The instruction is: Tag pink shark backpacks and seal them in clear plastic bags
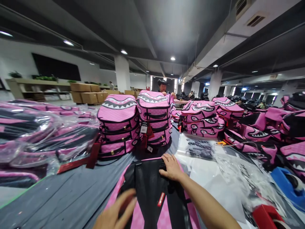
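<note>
A pink backpack with black shoulder straps (149,181) lies in front of me, its strap side up. A small red label (161,199) shows on it. My right hand (172,168) is at the top edge, its fingers and thumb closed around the upper end of the right strap. My left hand (116,211), blurred by motion, hovers over or touches the lower left part of the backpack. Its fingers look apart, with nothing seen between them. Beyond the backpack stand two stacks of pink shark-mouth backpacks, a left stack (118,127) and a right stack (154,117) with hanging tags.
Backpacks in clear plastic (71,143) are piled at left. Clear bags (197,148) and crumpled plastic (243,175) lie at right, near blue (286,184) and red (265,216) tape dispensers. More pink backpacks (201,117) stand behind. Another person (162,86) is across the table.
</note>
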`<state>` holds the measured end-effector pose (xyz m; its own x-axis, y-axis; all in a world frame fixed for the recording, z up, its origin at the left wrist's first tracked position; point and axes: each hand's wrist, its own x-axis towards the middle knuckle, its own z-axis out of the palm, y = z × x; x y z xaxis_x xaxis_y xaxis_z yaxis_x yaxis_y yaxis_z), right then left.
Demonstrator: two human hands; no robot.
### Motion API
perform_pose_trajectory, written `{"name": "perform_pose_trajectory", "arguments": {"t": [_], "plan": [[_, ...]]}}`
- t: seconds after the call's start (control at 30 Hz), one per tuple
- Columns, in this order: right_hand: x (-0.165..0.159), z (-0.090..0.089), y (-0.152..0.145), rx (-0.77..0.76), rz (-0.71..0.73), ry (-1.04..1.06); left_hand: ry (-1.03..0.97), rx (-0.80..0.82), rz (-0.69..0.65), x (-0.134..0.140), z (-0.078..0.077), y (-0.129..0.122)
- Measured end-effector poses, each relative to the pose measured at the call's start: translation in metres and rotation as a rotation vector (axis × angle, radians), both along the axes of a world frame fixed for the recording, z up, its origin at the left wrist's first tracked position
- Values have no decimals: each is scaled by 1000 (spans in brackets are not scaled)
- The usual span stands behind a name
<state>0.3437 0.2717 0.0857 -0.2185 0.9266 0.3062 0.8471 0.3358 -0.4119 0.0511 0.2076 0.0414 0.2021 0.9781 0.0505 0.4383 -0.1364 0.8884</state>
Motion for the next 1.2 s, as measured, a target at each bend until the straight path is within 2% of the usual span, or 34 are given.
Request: {"name": "perform_pose_trajectory", "arguments": {"t": [0.07,0.1,0.17,0.23,0.33,0.43,0.57,0.67,0.77,0.87,0.97,1.03,1.1,1.2], "plan": [[0,-13,0,58,-19,-1,330,231,176,3,16,54],[1,-19,1,94,-18,13,371,257,199,8,22,80],[6,-28,3,167,7,66,394,297,164,21,29,120],[11,-33,3,219,49,124,366,360,93,33,28,139],[11,-37,-1,264,79,172,325,515,28,39,12,128],[3,-40,-18,300,90,159,296,646,43,30,-7,93],[-6,-50,-62,303,122,50,299,730,73,14,-34,46],[-4,-55,-90,206,144,-45,339,713,39,8,-53,25],[-1,-53,-85,-8,132,-107,403,646,-46,10,-63,29],[1,-49,-41,-155,89,-153,478,569,-118,26,-61,62],[-3,-47,8,-172,24,-192,542,506,-105,46,-49,105],[-7,-49,27,-165,-33,-218,570,457,-89,53,-38,125],[-14,-53,33,-147,-93,-232,582,397,-77,54,-29,129],[-26,-64,32,-111,-185,-228,592,310,-55,53,-25,99]]}}
